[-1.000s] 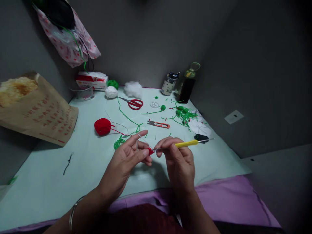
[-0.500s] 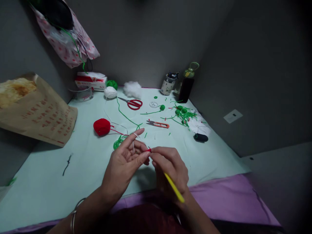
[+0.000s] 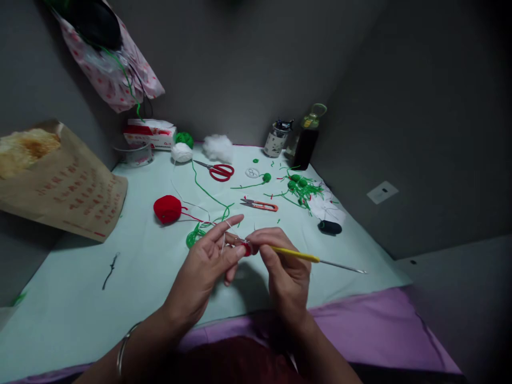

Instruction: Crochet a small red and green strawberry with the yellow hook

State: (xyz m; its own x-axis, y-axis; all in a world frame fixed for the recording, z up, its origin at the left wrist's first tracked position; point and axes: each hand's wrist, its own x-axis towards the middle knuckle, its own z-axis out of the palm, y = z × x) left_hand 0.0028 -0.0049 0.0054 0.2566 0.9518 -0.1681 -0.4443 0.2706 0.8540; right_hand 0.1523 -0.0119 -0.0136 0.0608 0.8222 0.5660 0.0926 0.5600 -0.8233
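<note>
My left hand (image 3: 208,261) pinches a small red crochet piece (image 3: 247,248) between thumb and fingers, with white yarn (image 3: 224,241) looped over the raised index finger. In my right hand (image 3: 286,272) is a crochet hook with a yellow handle (image 3: 295,254); its metal rear end points right, and the front tip meets the red piece. Beyond the left hand lie a red yarn ball (image 3: 167,208) and a tangle of green yarn (image 3: 195,236). A white yarn ball (image 3: 182,152) sits farther back.
Red-handled scissors (image 3: 221,172) and orange thread snips (image 3: 260,205) lie ahead. Green crocheted pieces (image 3: 298,182) with loose strands are at the right, near a black case (image 3: 330,228). A paper bag (image 3: 80,186) stands left; a bottle (image 3: 307,138) and cup (image 3: 276,141) stand at the back.
My right hand has turned, swinging the hook from pointing down toward me to lying nearly level, pointing right. The red piece has tilted and shows more. My left hand shifted slightly right.
</note>
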